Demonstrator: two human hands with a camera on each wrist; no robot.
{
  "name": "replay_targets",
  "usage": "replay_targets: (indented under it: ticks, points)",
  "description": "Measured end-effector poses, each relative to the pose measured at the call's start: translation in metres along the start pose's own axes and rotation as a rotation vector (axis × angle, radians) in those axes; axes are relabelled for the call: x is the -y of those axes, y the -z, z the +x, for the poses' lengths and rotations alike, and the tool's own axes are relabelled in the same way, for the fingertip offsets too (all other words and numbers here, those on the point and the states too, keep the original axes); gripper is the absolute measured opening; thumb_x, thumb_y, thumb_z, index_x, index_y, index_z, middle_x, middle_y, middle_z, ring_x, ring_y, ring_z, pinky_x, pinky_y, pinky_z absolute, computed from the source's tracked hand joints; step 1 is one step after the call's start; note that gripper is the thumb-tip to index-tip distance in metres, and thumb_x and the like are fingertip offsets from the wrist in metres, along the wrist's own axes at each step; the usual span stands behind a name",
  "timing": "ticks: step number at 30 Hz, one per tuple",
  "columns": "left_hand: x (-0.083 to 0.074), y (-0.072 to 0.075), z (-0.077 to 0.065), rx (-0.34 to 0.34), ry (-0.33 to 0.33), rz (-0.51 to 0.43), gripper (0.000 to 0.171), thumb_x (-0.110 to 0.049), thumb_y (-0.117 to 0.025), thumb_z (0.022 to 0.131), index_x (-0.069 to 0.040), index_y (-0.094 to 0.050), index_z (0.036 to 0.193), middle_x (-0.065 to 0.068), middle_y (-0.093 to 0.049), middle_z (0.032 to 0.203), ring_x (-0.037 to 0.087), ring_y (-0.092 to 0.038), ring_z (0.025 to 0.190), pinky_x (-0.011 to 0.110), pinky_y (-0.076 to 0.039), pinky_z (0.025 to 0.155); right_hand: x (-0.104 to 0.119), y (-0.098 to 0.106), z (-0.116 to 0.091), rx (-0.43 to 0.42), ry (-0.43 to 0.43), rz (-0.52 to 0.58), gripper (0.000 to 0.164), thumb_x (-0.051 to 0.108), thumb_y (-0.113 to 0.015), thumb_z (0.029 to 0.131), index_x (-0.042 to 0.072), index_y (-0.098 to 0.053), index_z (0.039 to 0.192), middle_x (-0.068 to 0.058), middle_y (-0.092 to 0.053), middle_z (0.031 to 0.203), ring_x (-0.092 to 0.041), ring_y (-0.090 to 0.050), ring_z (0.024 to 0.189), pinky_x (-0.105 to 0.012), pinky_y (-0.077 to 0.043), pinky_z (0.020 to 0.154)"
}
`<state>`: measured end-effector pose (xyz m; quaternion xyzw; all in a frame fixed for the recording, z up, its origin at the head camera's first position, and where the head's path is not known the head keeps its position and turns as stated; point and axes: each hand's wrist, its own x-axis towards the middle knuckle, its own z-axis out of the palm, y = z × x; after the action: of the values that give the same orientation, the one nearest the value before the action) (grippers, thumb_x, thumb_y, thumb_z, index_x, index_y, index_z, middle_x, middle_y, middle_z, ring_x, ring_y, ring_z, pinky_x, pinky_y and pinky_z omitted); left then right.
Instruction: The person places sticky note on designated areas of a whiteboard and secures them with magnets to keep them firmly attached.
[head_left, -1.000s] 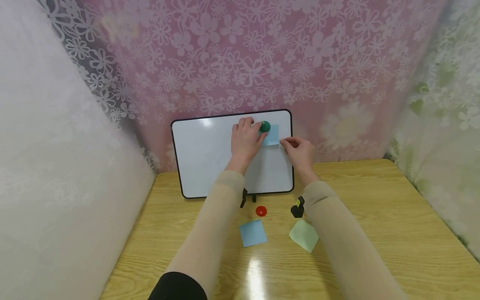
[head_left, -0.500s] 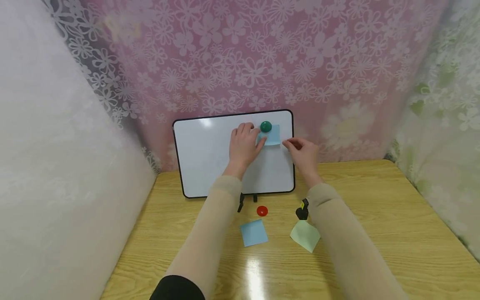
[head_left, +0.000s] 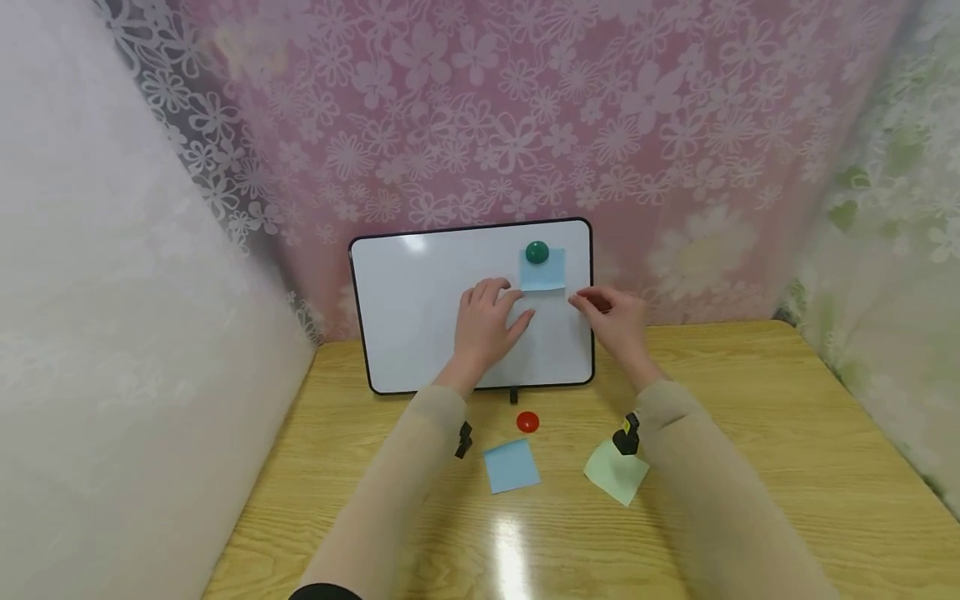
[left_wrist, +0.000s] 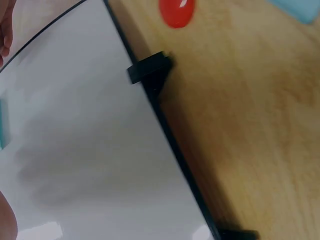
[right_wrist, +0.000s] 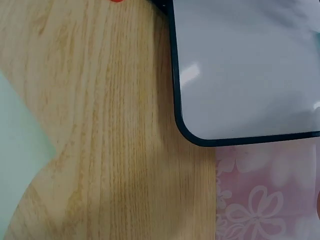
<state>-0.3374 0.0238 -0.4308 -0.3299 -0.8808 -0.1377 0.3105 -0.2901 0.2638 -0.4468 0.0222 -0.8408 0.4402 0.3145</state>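
A framed whiteboard leans upright against the back wall. On its upper right, a blue sticky note sits under a round green magnet, its lower edge curling slightly outward. My left hand, fingers spread and bent, is in front of the board, below and left of the note, holding nothing. Near the board's right edge is my right hand, its thumb and fingertips close together with nothing visible between them. The left wrist view catches the board's lower frame and a black foot; most of both hands falls outside the wrist views.
On the wooden table, a red round magnet lies before the board. Nearer are a second blue sticky note and a pale green one, partly overlapped by the right wrist's camera. A flowered pink wall covering backs the table.
My left hand has come off the green magnet and moved down and left. My right hand has drawn away from the note's lower right corner, down and right. Note and magnet stay on the board.
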Motion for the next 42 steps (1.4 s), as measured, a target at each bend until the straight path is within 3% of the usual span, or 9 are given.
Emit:
replay_targets:
  ticks: [9, 14, 17, 21, 29, 36, 42]
  points:
    - [-0.01, 0.004, -0.036, -0.026, -0.1, -0.16, 0.036, -0.042, -0.077, 0.101, -0.017, -0.076, 0.126, 0.005, -0.065, 0.131, 0.025, -0.057, 0.127, 0.047, -0.049, 0.103, -0.018, 0.005, -0.016, 0.06, 0.023, 0.069, 0.022, 0.025, -0.083, 0.098, 0.007, -0.083, 0.109, -0.01, -0.08, 0.097, -0.007, -0.068, 0.081, -0.014, -0.051, 0.071]
    - [-0.016, 0.004, -0.06, 0.009, -0.141, -0.248, 0.033, -0.039, -0.079, 0.099, -0.016, -0.077, 0.123, 0.007, -0.066, 0.129, 0.024, -0.058, 0.125, 0.045, -0.052, 0.097, -0.022, 0.013, -0.028, 0.129, 0.012, 0.138, 0.021, 0.023, -0.082, 0.099, 0.007, -0.083, 0.111, -0.01, -0.08, 0.097, -0.01, -0.07, 0.08, -0.016, -0.054, 0.069]
    - [-0.019, 0.004, -0.073, 0.066, -0.166, -0.285, 0.031, -0.037, -0.078, 0.1, -0.015, -0.078, 0.122, 0.008, -0.067, 0.129, 0.025, -0.058, 0.124, 0.045, -0.052, 0.095, -0.025, 0.019, -0.035, 0.197, -0.011, 0.16, 0.023, 0.023, -0.081, 0.099, 0.006, -0.082, 0.114, -0.012, -0.08, 0.1, -0.012, -0.073, 0.081, -0.017, -0.057, 0.071]
    - [-0.022, 0.006, -0.088, 0.175, -0.171, -0.322, 0.03, -0.037, -0.078, 0.101, -0.015, -0.078, 0.122, 0.008, -0.066, 0.128, 0.025, -0.058, 0.123, 0.045, -0.052, 0.098, -0.029, 0.025, -0.044, 0.324, -0.051, 0.11, 0.027, 0.028, -0.079, 0.101, 0.008, -0.081, 0.118, -0.009, -0.08, 0.105, -0.011, -0.073, 0.086, -0.02, -0.057, 0.073]
    - [-0.024, 0.008, -0.113, 0.419, -0.089, -0.29, 0.034, -0.045, -0.074, 0.102, -0.017, -0.079, 0.121, -0.001, -0.068, 0.126, 0.02, -0.061, 0.118, 0.04, -0.051, 0.102, -0.04, 0.037, -0.057, 0.57, -0.06, -0.031, 0.032, 0.031, -0.078, 0.101, 0.007, -0.08, 0.123, -0.001, -0.081, 0.105, -0.022, -0.075, 0.093, -0.029, -0.059, 0.078]
    - [-0.02, 0.011, -0.132, 0.537, -0.027, -0.291, 0.028, -0.043, -0.076, 0.101, -0.018, -0.082, 0.112, 0.0, -0.071, 0.125, 0.021, -0.063, 0.119, 0.038, -0.054, 0.1, -0.044, 0.053, -0.068, 0.744, 0.051, -0.114, 0.029, 0.027, -0.078, 0.101, 0.007, -0.08, 0.122, 0.005, -0.079, 0.105, -0.015, -0.073, 0.093, -0.032, -0.061, 0.081]
    - [-0.017, 0.02, -0.144, 0.589, -0.008, -0.313, 0.026, -0.038, -0.077, 0.101, -0.015, -0.081, 0.113, -0.001, -0.074, 0.119, 0.021, -0.066, 0.114, 0.037, -0.054, 0.101, -0.044, 0.072, -0.074, 0.823, 0.041, -0.128, 0.036, 0.032, -0.077, 0.103, 0.006, -0.077, 0.128, 0.005, -0.077, 0.109, -0.013, -0.072, 0.096, -0.033, -0.06, 0.084]
